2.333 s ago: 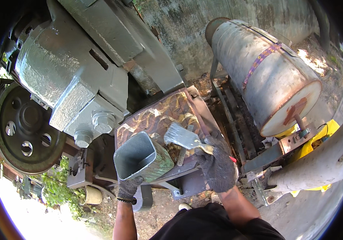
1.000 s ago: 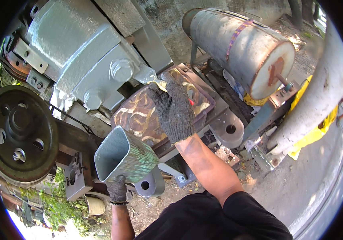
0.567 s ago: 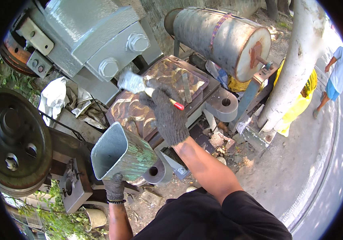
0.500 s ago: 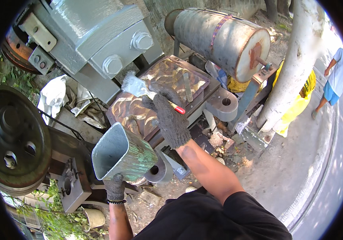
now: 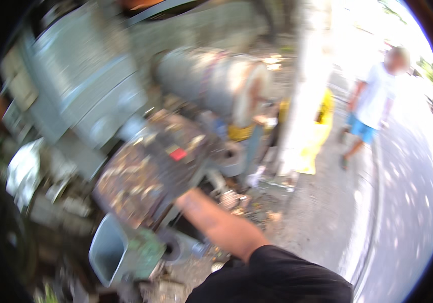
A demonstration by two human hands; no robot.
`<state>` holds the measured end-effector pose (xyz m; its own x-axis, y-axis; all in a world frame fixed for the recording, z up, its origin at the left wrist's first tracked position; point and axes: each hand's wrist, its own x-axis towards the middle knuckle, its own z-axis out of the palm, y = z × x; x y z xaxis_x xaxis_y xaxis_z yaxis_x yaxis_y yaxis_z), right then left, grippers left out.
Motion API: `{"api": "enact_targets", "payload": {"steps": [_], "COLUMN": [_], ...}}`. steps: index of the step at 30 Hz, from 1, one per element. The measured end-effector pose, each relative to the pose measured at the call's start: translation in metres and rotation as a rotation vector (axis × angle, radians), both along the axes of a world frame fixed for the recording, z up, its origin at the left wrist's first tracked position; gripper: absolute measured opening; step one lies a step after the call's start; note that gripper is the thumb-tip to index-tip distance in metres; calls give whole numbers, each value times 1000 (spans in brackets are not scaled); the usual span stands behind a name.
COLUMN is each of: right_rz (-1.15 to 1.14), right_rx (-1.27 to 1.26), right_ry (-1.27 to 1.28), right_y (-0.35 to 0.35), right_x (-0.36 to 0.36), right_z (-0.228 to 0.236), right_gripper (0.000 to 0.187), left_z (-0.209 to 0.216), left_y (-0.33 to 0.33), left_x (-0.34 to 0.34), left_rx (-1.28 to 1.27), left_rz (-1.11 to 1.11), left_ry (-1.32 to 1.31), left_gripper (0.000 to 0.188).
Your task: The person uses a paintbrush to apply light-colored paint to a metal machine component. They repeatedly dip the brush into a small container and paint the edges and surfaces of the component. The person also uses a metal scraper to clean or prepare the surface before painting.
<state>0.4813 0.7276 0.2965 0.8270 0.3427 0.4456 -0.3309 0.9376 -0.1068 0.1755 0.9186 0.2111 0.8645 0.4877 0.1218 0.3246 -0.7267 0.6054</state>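
Note:
The view is smeared by motion. My right hand (image 5: 162, 164), in a dark knit glove, is closed around a paintbrush. The brush's red handle end (image 5: 178, 154) points toward me, and its pale bristles reach near the grey-painted machine (image 5: 87, 83). Under that hand lies a flat slab with a brown and tan mottled top (image 5: 125, 184). Low at left, a square-mouthed container (image 5: 143, 252), green outside and grey-blue inside, tilts with its opening to the left. My gloved left hand (image 5: 131, 290) is at its lower edge, seen dimly and closed on it.
A rusty metal drum (image 5: 201, 76) lies behind the slab. To the right are a pale tree trunk (image 5: 302, 96) and a yellow bag (image 5: 320, 134). A person in a white shirt (image 5: 374, 93) stands on the roadside. Crumpled pale sheeting (image 5: 24, 169) lies at left.
The view has swung to the right and up, so the scene sits further left and lower. The paintbrush and container are still in my hands. The person at the roadside shows more fully.

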Motion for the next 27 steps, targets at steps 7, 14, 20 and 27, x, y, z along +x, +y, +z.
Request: {"api": "enact_targets", "payload": {"steps": [7,14,20,27], "right_rz": [-464,-782,-999,-1109], "right_rx": [-565,-1266,-1599,-1464], "right_ry": [-13,-112,12,-18], "right_y": [-53,-182,-229,-214], "right_x": [-55,-114,-153,-146], "right_z": [-44,-97,-85,-82], "right_gripper": [36,37,40,30], "left_z": [11,16,21,56], "left_y": [-17,0,2,2], "left_x": [90,114,149,164], "left_rx": [-36,-28,9,-351], "left_rz": [-304,-450,-546,-734], "left_ry": [-67,-48,-64,-181], "left_gripper": [44,64,81,104]}}
